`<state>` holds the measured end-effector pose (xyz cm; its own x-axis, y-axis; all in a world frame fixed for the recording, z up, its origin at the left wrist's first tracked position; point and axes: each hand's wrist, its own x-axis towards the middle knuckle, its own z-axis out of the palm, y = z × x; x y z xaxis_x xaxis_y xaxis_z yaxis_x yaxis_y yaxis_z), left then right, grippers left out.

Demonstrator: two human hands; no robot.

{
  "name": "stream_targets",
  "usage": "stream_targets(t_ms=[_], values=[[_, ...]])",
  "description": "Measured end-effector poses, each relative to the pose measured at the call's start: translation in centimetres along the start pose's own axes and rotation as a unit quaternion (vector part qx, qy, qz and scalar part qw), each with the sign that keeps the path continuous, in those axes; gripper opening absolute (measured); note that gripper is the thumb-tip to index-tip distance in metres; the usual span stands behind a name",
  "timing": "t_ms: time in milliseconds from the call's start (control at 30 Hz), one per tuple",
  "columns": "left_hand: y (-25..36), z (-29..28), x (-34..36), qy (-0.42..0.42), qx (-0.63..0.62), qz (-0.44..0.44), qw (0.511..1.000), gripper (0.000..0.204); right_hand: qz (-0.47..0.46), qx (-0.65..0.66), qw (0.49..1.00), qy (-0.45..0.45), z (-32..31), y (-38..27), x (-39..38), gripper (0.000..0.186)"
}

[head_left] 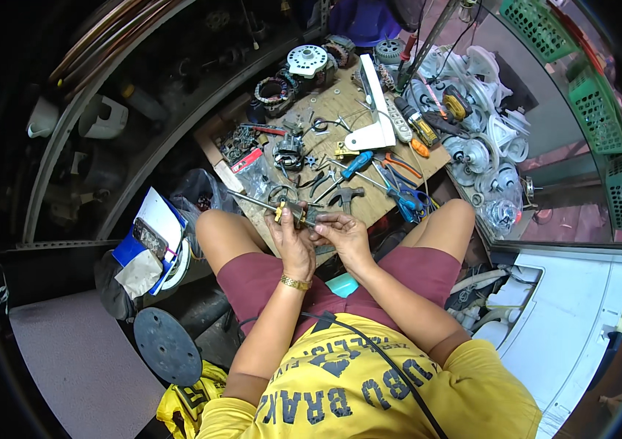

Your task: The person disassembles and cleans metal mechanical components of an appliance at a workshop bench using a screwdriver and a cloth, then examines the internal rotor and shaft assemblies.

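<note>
Above my lap, near the bench's front edge, my left hand (293,245) is closed around a small motor part (298,212) with yellow-brass pieces. A long thin metal shaft (249,200) sticks out of it toward the upper left. Close beside it, my right hand (345,235) is closed, its thumb and fingers pinching at a small dark grey piece (314,217) on the part's right side. Whether that piece is separate or joined to the part I cannot tell. Just beyond my hands lie a hammer (345,196) and a blue-handled screwdriver (357,165).
The wooden bench (428,162) carries pliers (402,167), a white bracket-like housing (374,110), a yellow-black power drill (421,130) and copper-wound stators (272,91). White plastic parts (472,154) pile up at the right. A phone (150,238) rests on papers at my left.
</note>
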<state>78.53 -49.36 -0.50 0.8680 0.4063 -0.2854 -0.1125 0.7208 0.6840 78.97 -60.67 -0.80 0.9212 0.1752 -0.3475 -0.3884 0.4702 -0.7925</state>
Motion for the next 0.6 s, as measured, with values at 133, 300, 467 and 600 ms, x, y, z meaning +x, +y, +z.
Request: stream_targets(t_ms=[133, 300, 467, 600], values=[[-0.5, 0.1, 0.3, -0.016, -0.028, 0.041, 0.999, 0.035, -0.02, -0.05, 0.999, -0.007, -0.9, -0.3, 0.3, 0.014], [-0.8, -0.3, 0.0, -0.062, -0.017, -0.004, 0.998, 0.032, -0.013, -0.043, 0.999, -0.003, -0.3, -0.3, 0.5, 0.01], [-0.9, -0.9, 0.0, -0.085, 0.012, -0.036, 0.996, 0.032, -0.022, -0.032, 0.999, -0.003, 0.2, 0.1, 0.7, 0.011], [0.0, -1.1, 0.9, -0.102, -0.093, -0.122, 0.983, 0.032, -0.004, -0.106, 0.992, -0.071, -1.8, -1.3, 1.6, 0.017]])
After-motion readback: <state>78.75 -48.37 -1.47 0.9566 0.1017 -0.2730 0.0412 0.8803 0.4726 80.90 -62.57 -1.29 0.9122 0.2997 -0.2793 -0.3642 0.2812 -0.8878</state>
